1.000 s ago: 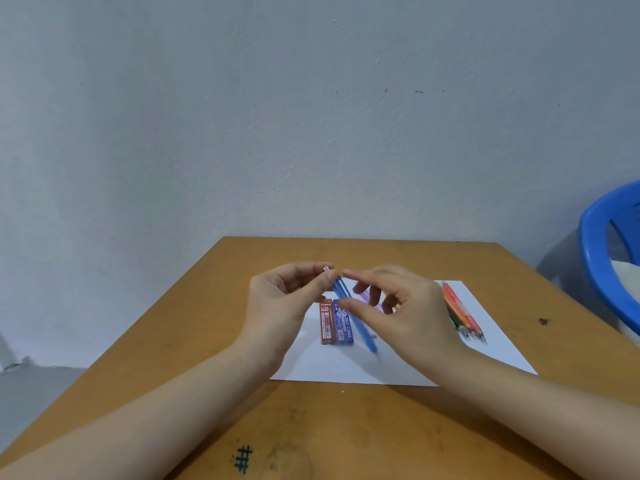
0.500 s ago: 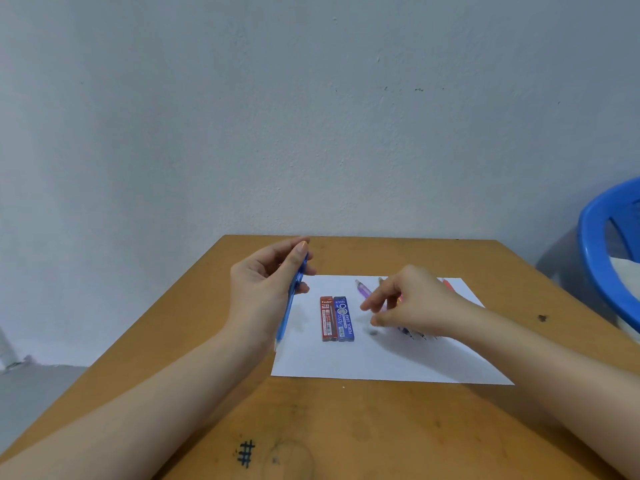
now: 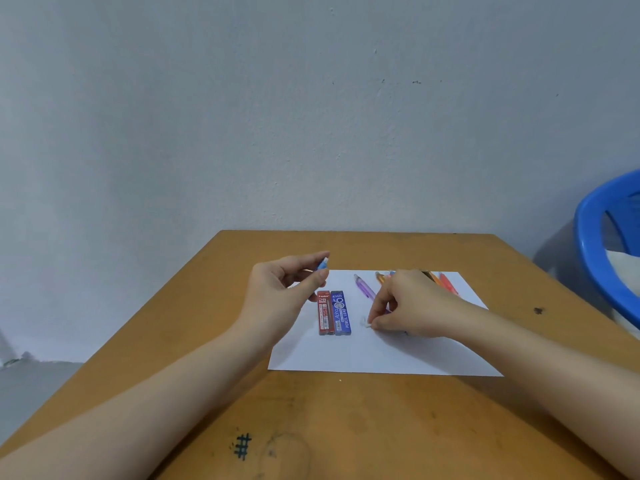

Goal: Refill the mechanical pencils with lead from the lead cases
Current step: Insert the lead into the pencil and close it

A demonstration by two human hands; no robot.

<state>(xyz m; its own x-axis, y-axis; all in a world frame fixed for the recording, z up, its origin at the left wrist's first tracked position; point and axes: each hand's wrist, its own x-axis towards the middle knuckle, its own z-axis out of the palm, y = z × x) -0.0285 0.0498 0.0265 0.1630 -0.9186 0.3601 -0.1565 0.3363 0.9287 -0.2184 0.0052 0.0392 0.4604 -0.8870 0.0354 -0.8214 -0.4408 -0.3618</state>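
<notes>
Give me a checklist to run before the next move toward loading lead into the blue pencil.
1. The blue pencil held in the left hand: ok.
2. The right hand free to take a case: not ok, it pinches a small white piece down at the paper.
3. The red lead case and blue lead case side by side on the paper: ok.
4. A case opened: cannot tell.
5. Pencil's top end uncapped: cannot tell.
</notes>
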